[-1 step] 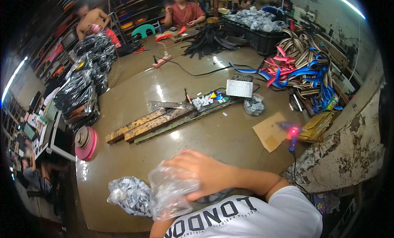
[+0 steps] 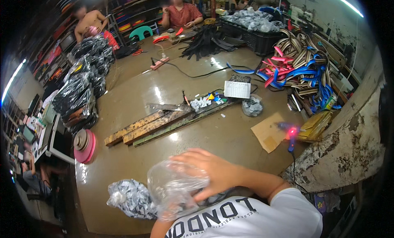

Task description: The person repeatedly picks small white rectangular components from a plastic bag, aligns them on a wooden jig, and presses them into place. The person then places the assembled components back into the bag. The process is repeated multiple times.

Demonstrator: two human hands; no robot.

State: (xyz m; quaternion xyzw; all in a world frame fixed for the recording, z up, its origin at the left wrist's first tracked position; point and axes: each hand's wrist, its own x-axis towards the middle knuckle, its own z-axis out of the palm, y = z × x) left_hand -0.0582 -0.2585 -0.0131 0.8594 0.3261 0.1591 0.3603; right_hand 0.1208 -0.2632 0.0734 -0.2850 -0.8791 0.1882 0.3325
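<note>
My right hand point(image 2: 207, 170) reaches across my chest and presses, fingers spread, on a crumpled clear plastic bag point(image 2: 174, 193), gripping its top. The bag sits against my white printed T-shirt point(image 2: 254, 221) and holds some small dark pieces. My left hand is hidden behind the bag; only a bit of that forearm point(image 2: 159, 230) shows at the lower edge. Just left of the bag, a second clear bag point(image 2: 127, 199) full of small grey and white pieces lies on the brown floor.
Wooden planks point(image 2: 152, 125) lie mid-floor, a pink reel point(image 2: 84, 145) and stacked black bags point(image 2: 78, 94) to the left. Cardboard point(image 2: 269, 131), a tool with a glowing red light point(image 2: 291, 135), coloured straps point(image 2: 299, 65) and a crumbling wall point(image 2: 349, 152) stand right. Two people point(image 2: 180, 14) sit far back.
</note>
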